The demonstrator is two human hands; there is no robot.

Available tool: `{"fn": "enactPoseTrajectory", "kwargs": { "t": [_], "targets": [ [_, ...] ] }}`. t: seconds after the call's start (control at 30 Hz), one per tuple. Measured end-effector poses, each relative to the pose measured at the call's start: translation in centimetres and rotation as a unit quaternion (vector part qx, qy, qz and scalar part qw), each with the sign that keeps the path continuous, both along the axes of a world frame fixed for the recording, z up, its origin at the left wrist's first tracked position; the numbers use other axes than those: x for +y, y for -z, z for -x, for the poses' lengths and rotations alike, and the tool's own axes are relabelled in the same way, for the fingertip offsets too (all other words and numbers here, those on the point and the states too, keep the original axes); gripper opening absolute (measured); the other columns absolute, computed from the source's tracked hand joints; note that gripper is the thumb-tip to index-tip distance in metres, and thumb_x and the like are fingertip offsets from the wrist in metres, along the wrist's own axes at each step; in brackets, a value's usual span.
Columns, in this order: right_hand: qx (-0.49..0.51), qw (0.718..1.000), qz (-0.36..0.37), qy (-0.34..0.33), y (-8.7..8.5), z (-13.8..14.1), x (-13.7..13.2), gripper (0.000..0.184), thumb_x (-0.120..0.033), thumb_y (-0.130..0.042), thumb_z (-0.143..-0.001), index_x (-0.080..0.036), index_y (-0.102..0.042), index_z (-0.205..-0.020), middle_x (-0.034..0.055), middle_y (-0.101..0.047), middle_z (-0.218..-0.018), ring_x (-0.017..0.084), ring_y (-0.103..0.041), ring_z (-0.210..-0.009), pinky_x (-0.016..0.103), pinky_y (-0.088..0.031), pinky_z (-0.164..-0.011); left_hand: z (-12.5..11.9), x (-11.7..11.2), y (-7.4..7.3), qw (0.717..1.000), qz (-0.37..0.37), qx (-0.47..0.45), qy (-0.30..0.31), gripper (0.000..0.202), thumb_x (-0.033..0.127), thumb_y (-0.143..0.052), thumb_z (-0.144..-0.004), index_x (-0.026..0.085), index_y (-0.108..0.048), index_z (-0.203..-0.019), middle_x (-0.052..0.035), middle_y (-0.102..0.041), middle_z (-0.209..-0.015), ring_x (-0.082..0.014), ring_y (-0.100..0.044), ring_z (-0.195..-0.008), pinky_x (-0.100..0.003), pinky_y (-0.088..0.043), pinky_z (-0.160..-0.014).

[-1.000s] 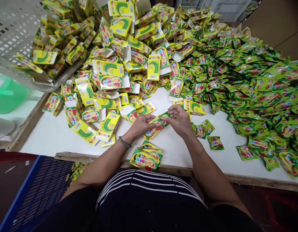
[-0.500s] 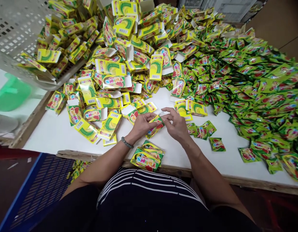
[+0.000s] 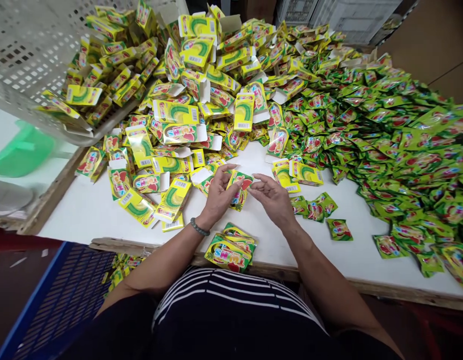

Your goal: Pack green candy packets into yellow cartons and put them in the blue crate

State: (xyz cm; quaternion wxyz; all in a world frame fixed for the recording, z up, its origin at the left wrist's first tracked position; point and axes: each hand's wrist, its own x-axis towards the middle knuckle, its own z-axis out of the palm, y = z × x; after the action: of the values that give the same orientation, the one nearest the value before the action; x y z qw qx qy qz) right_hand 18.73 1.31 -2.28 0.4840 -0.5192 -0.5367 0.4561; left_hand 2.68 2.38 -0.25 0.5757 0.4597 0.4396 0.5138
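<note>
From the head cam: the left hand [image 3: 218, 195] is pinching a yellow-green carton [image 3: 239, 190] between thumb and fingers, long axis running roughly away from the body. The right hand [image 3: 272, 202] is open, fingers loosely spread, just beside it, so left's the nearer of the 2.

From here I read what looks like "TUMS" on the boxes [image 3: 228, 255]; their barcodes [image 3: 180, 184] are too small to read
</note>
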Motion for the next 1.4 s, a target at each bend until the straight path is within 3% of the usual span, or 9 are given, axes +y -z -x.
{"fn": "enactPoseTrajectory", "kwargs": {
  "t": [0.17, 0.3, 0.5, 0.6, 0.7, 0.83, 1.0, 1.2, 1.4],
  "targets": [
    [0.027, 0.999, 0.007, -0.020, 0.4, 0.9, -0.3, 0.029, -0.050, -0.068, -0.078, -0.023, -0.063, -0.087, -0.0009, -0.061, -0.073, 0.015, -0.057, -0.069, 0.030, -0.049, -0.064, 0.1, -0.2, 0.4, 0.997, -0.045, 0.046, 0.035, 0.033, 0.038, -0.074, -0.076, 0.020, -0.063, -0.100, -0.0008, -0.060, -0.085, -0.0125, -0.056, -0.077, -0.024, -0.044, -0.071],
    [0.033, 0.999, 0.007, 0.014, 0.7, 0.5, -0.1, 0.028, -0.051, -0.066, -0.079, -0.023, -0.060, -0.081, -0.0025, -0.055, -0.066, 0.015, -0.055, -0.065, 0.030, -0.048, -0.063, 0.2, -0.2, 0.2, 0.996, -0.021, 0.027, 0.087, 0.039, 0.040, -0.071, -0.079, 0.022, -0.060, -0.112, -0.0012, -0.062, -0.089, -0.0125, -0.058, -0.080, -0.023, -0.046, -0.072],
    [0.075, 0.996, 0.040, 0.000, 0.8, -0.5, 0.9, 0.049, -0.046, -0.077, -0.067, -0.027, -0.057, -0.108, -0.0055, -0.059, -0.066, 0.015, -0.055, -0.059, 0.030, -0.050, -0.060, 0.9, -0.1, -0.5, 0.989, 0.036, 0.027, 0.144, 0.046, 0.040, -0.077, -0.072, 0.019, -0.059, -0.108, 0.0014, -0.065, -0.074, -0.0108, -0.059, -0.063, -0.022, -0.044, -0.060],
    [-0.017, 1.000, -0.004, -0.011, 0.4, -0.9, 1.0, 0.036, -0.045, -0.073, -0.072, -0.025, -0.066, -0.101, 0.0005, -0.070, -0.084, 0.016, -0.060, -0.068, 0.034, -0.053, -0.067, 0.8, -0.1, -0.4, 0.990, 0.041, 0.029, 0.128, 0.050, 0.041, -0.079, -0.070, 0.020, -0.055, -0.108, 0.0042, -0.064, -0.068, -0.0082, -0.054, -0.054, -0.020, -0.039, -0.053],
    [-0.091, 0.992, -0.083, 0.010, -0.2, -0.9, 0.6, 0.020, -0.041, -0.067, -0.079, -0.025, -0.072, -0.090, 0.0034, -0.074, -0.092, 0.019, -0.063, -0.079, 0.036, -0.053, -0.075, 0.5, -0.2, -0.2, 0.997, 0.045, -0.002, 0.060, 0.052, 0.042, -0.080, -0.068, 0.022, -0.049, -0.104, 0.0067, -0.062, -0.064, -0.0063, -0.050, -0.048, -0.019, -0.037, -0.050],
    [-0.072, 0.992, -0.100, -0.018, -0.5, -0.2, -0.2, 0.021, -0.043, -0.063, -0.084, -0.026, -0.074, -0.092, 0.0048, -0.074, -0.101, 0.021, -0.065, -0.094, 0.040, -0.053, -0.085, 0.4, -0.2, -0.1, 0.999, 0.027, -0.007, -0.028, 0.048, 0.040, -0.082, -0.064, 0.020, -0.050, -0.094, 0.0069, -0.061, -0.061, -0.0061, -0.053, -0.051, -0.018, -0.040, -0.054],
    [0.022, 1.000, 0.000, -0.009, 0.3, 0.3, 0.0, 0.026, -0.048, -0.072, -0.075, -0.023, -0.070, -0.080, 0.0015, -0.071, -0.080, 0.018, -0.065, -0.075, 0.036, -0.055, -0.075, 0.5, -0.1, 0.1, 1.000, 0.021, -0.002, -0.008, 0.047, 0.035, -0.083, -0.062, 0.019, -0.052, -0.095, 0.0052, -0.064, -0.063, -0.0069, -0.056, -0.054, -0.019, -0.041, -0.055],
    [0.150, 0.983, 0.101, 0.025, 0.6, -0.2, 0.5, 0.030, -0.048, -0.081, -0.063, -0.022, -0.071, -0.075, 0.0002, -0.071, -0.072, 0.015, -0.062, -0.065, 0.033, -0.054, -0.069, 0.3, 0.2, 0.0, 0.998, 0.051, -0.033, 0.035, 0.047, 0.034, -0.085, -0.060, 0.018, -0.056, -0.093, 0.0038, -0.066, -0.067, -0.0067, -0.057, -0.056, -0.019, -0.043, -0.056],
    [0.077, 0.995, 0.057, -0.005, 0.4, -1.1, -0.1, 0.022, -0.043, -0.077, -0.070, -0.024, -0.076, -0.080, 0.0013, -0.076, -0.081, 0.019, -0.067, -0.077, 0.038, -0.055, -0.079, 0.3, 0.2, -0.2, 0.996, 0.073, -0.041, 0.030, 0.050, 0.038, -0.087, -0.057, 0.018, -0.057, -0.092, 0.0042, -0.065, -0.064, -0.0072, -0.057, -0.054, -0.019, -0.042, -0.054]
  ]
}}
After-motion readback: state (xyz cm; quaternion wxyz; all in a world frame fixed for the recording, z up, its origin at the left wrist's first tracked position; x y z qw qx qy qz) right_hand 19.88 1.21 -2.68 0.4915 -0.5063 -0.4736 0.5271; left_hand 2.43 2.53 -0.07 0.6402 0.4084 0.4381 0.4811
